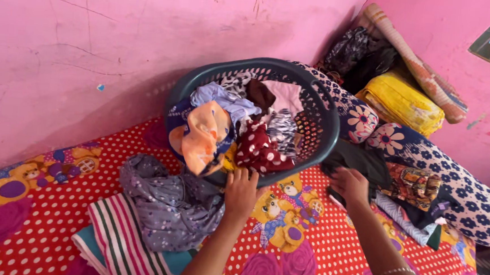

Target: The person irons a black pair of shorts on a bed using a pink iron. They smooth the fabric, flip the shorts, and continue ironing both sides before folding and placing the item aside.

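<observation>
Two hands (240, 189) at laundry basket (319, 111)

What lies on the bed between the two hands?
In the head view, only bare bedsheet, red with white dots and a teddy-bear print, separates the left hand on the laundry basket rim from the right hand touching dark cloth.

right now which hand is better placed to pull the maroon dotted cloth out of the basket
Left, probably. The left hand grips the basket rim just below the maroon cloth; the right hand rests on dark clothes beside it.
</observation>
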